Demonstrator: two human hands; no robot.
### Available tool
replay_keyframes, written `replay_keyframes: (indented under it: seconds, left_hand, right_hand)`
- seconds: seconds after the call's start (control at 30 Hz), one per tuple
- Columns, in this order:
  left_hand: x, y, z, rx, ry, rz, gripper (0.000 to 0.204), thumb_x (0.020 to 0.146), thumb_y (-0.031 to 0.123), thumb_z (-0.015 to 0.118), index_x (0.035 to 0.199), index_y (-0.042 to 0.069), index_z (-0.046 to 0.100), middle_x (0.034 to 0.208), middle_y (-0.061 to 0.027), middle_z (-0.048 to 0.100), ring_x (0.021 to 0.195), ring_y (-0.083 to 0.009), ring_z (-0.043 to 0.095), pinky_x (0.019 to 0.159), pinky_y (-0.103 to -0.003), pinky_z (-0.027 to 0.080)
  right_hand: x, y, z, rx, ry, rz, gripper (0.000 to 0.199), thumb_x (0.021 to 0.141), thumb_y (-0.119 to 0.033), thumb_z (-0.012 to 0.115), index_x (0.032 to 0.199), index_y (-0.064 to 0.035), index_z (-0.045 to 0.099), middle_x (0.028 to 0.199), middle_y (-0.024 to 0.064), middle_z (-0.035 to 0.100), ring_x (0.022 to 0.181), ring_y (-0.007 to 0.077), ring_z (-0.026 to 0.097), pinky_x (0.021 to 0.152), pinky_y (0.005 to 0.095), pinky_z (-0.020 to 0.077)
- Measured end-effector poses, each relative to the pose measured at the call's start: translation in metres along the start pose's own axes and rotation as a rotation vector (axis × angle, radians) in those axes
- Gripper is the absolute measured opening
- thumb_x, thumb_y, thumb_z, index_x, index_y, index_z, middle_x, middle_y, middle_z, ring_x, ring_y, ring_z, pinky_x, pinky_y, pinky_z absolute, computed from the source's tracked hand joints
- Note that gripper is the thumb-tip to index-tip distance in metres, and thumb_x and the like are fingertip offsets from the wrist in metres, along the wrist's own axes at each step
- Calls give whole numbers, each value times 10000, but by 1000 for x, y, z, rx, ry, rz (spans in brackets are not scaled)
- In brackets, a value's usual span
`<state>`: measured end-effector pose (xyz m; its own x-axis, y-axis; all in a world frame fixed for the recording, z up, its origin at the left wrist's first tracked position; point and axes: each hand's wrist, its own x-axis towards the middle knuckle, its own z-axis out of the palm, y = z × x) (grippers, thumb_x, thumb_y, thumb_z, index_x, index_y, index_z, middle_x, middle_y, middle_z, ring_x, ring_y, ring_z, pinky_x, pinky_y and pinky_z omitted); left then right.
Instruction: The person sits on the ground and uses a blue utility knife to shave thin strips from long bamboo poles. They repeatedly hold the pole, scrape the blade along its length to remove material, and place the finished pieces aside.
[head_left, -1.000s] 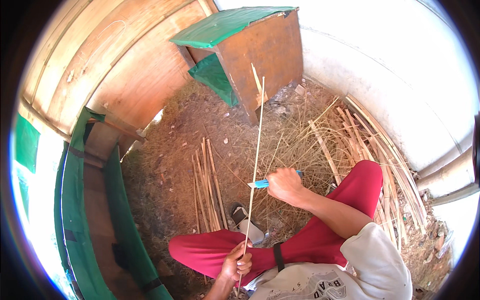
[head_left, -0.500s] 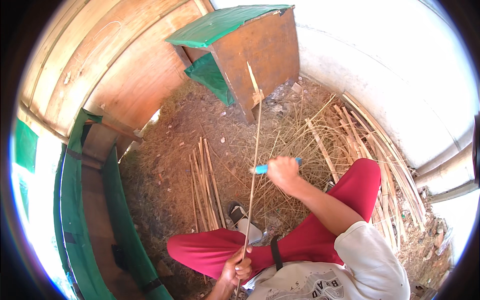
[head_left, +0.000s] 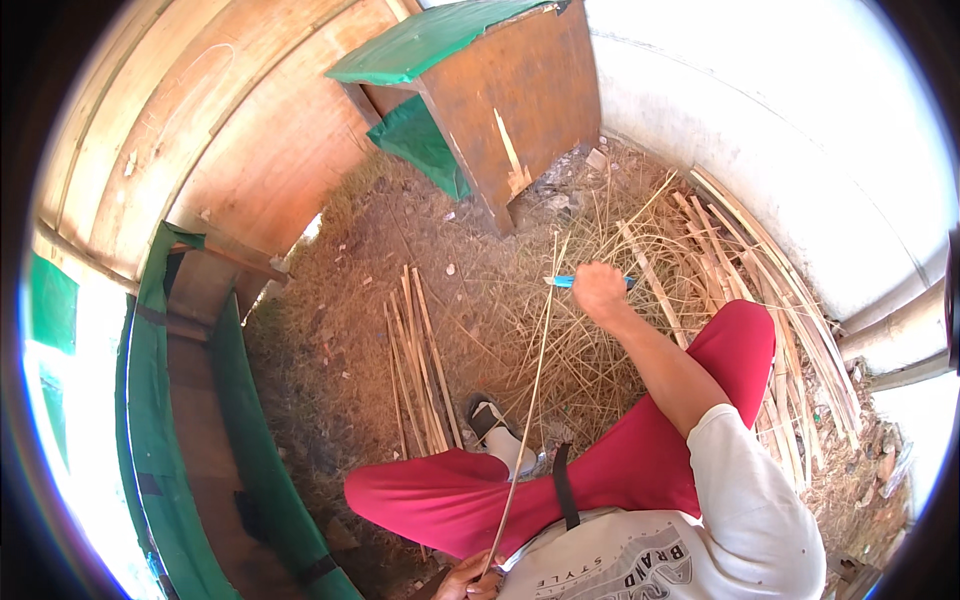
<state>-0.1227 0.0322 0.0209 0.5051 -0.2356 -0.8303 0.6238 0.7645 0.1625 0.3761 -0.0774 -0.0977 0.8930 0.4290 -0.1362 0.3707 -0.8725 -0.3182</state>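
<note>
My left hand [head_left: 468,578], at the lower edge, is closed around the near end of a thin bamboo strip [head_left: 529,420]. The strip slants up and away across my lap. My right hand [head_left: 600,292] grips a blue utility knife [head_left: 565,281] in a fist. The knife's tip lies at the strip near its far end; whether the blade cuts into it is too small to tell. Beneath the knife spreads a tangle of thin shavings [head_left: 585,345] on the ground.
Several cut bamboo strips [head_left: 420,370] lie left of my sandalled foot [head_left: 492,420]. Longer bamboo slats [head_left: 790,340] are stacked at the right by the white wall [head_left: 760,130]. A wooden box with green covering [head_left: 520,90] stands ahead; a green-edged bench [head_left: 190,440] runs along the left.
My right hand and the knife have moved away and to the right along the strip. My left hand has drawn lower, toward me, and the strip's far end has come nearer.
</note>
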Motion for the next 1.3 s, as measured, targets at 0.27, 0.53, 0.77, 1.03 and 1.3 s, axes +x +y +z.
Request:
replay_keyframes:
  seconds: [0.27,0.53,0.77,1.03,1.3]
  left_hand:
    - [-27,-12,8,214,293,23,249,1067,278,408,1172,84,526,536,42,328,395,-45,256,342,-213,183]
    - [-48,-16,8,381,477,223,254,1067,277,412,1169,80,536,539,34,331,398,-51,261,348,-218,191]
    - [-16,9,13,357,358,358,259,1067,276,415,1167,77,546,542,27,334,401,-56,265,353,-222,199]
    - [45,40,44,316,212,493,257,1069,254,415,1165,60,554,552,4,348,413,-66,275,366,-237,196]
    - [65,58,75,225,137,523,249,1075,245,399,1161,69,552,555,13,334,421,-58,259,364,-226,199]
  right_hand:
    - [23,39,33,-63,111,124,157,874,-124,603,860,-26,724,843,161,715,806,311,724,710,409,580]
    - [26,43,16,214,182,293,160,866,-146,617,830,-24,716,770,157,698,787,302,722,662,402,562]
    - [-37,-46,-24,366,-7,-225,167,880,-183,641,844,-53,739,624,76,628,495,171,579,460,348,509]
    - [-90,-40,-20,130,29,-433,94,752,-153,691,726,-65,710,634,156,658,572,304,673,536,422,544]
    - [-106,-43,-17,173,120,-510,101,705,-131,673,681,-34,688,630,175,647,599,338,679,525,446,524]
